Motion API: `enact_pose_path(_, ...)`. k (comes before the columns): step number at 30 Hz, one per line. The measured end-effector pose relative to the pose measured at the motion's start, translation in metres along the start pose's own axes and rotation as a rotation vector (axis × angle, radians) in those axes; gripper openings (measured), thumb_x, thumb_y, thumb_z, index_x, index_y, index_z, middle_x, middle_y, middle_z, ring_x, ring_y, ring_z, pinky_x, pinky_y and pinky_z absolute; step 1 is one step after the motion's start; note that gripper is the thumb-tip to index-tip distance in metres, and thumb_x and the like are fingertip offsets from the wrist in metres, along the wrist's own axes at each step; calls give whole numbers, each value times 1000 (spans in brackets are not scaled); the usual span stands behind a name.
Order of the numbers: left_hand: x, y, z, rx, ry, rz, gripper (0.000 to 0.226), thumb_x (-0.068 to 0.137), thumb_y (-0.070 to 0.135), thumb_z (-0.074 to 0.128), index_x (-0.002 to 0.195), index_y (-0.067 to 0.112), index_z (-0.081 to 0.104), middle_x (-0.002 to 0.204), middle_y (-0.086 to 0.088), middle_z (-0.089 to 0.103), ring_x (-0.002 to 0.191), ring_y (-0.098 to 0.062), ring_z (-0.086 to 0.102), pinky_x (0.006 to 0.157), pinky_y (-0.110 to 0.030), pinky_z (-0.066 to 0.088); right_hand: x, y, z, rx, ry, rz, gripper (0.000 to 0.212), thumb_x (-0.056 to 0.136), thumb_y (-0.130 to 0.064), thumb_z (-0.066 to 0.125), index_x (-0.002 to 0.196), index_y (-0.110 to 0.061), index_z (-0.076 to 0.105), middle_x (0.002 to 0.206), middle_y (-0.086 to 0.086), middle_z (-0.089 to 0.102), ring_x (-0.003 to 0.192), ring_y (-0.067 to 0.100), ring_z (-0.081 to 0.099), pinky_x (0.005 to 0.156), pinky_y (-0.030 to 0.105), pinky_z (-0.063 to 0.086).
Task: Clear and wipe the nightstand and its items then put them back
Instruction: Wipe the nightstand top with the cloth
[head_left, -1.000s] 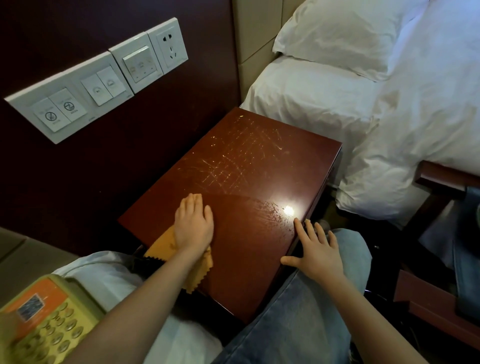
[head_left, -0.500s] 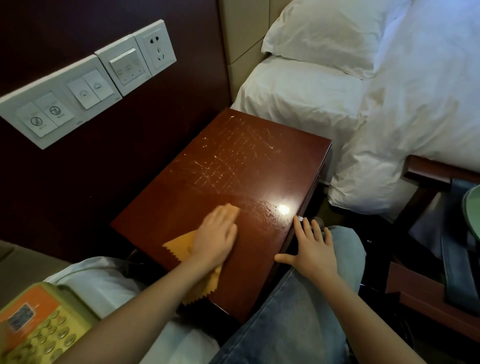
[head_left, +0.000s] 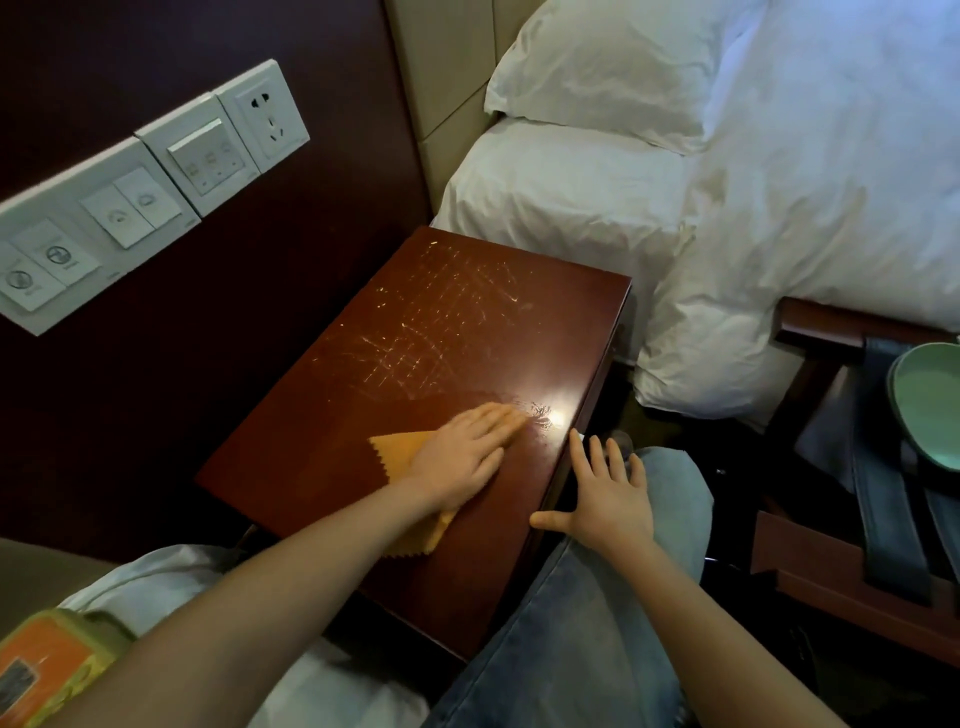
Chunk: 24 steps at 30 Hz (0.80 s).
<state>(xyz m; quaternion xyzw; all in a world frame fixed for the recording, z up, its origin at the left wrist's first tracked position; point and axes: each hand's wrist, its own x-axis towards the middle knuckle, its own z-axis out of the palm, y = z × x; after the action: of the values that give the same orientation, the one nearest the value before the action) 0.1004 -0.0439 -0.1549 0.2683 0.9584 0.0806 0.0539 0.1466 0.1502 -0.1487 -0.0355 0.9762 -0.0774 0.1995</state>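
On desk (head_left: 457, 322) top, near its right edge: left hand (head_left: 465, 460) flat, fingers straight and together, palm pressing orange cloth (head_left: 397, 452) onto wood. Cloth's zigzag edges show behind hand and under wrist. Fingertips close to bright glare spot. Right hand (head_left: 608, 501) wide open, fingers spread, resting against desk's right edge, thumb at top rim; holds nothing. Scratch marks across far half of top. White bed (head_left: 779, 234) just beyond desk. Switch panel (head_left: 135, 208) on wall, left.

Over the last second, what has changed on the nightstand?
The left hand, flat on the cloth, slid it rightward across the nightstand, toward the right hand. Nothing was picked up or let go. The right hand stayed spread at the nightstand's edge.
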Motion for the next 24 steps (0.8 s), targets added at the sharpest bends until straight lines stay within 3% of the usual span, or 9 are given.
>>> enact_pose_path(3, -1, -21, -4, -9, 71, -362, 48, 101, 33, 21, 148, 26, 14, 156, 5, 12, 143, -12, 6, 114, -25, 1, 1, 0, 0, 2, -8, -2, 116, 68, -81, 43, 147, -20, -17, 158, 7, -5, 145, 26, -7, 115, 46, -2)
enact_pose_path(7, 29, 5, -1, -58, 106, -474, 50, 101, 36, 19, 148, 21, 16, 156, 3, 13, 143, -14, 7, 116, -30, 6, 4, -1, -4, 34, -5, -17, 118, 68, -77, 50, 148, -18, -14, 158, 7, -4, 145, 25, -7, 115, 45, -1)
enact_pose_path(9, 40, 21, 1, -46, 105, -393, 49, 101, 36, 19, 148, 22, 16, 156, 3, 14, 143, -13, 8, 115, -29, 5, 7, -1, -6, 36, -4, -28, 119, 68, -77, 52, 148, -18, -13, 158, 6, -5, 145, 25, -7, 115, 44, -1)
enact_pose_path(14, 12, 24, 7, -58, 7, 35, 47, 101, 36, 24, 147, 28, 17, 153, 13, 11, 141, -3, 5, 112, -20, -1, 6, 2, -5, 74, -39, -32, 120, 67, -77, 54, 148, -19, -14, 158, 6, -6, 145, 25, -8, 115, 45, -1)
enact_pose_path(16, -3, 5, 6, -61, 15, 50, 49, 99, 40, 20, 146, 30, 17, 151, 15, 11, 139, -1, 4, 114, -22, 2, 7, 3, -6, 85, -62, -35, 121, 67, -77, 54, 147, -19, -15, 158, 5, -7, 144, 25, -9, 115, 45, -1)
enact_pose_path(21, 7, -13, 2, -52, 114, -411, 48, 101, 36, 21, 148, 25, 19, 155, 5, 15, 143, -12, 9, 114, -26, 4, 15, 2, -11, 113, -153, -60, 113, 76, -72, 49, 147, -14, -17, 157, 4, -10, 145, 24, -9, 116, 44, 2)
enact_pose_path(24, 23, 5, 5, -49, 131, -470, 51, 100, 39, 20, 148, 21, 17, 156, 2, 15, 143, -14, 9, 116, -30, 7, 23, 1, -13, 251, -103, 2, 94, 86, -65, 40, 148, -17, -12, 158, 5, -3, 145, 23, -1, 115, 41, 6)
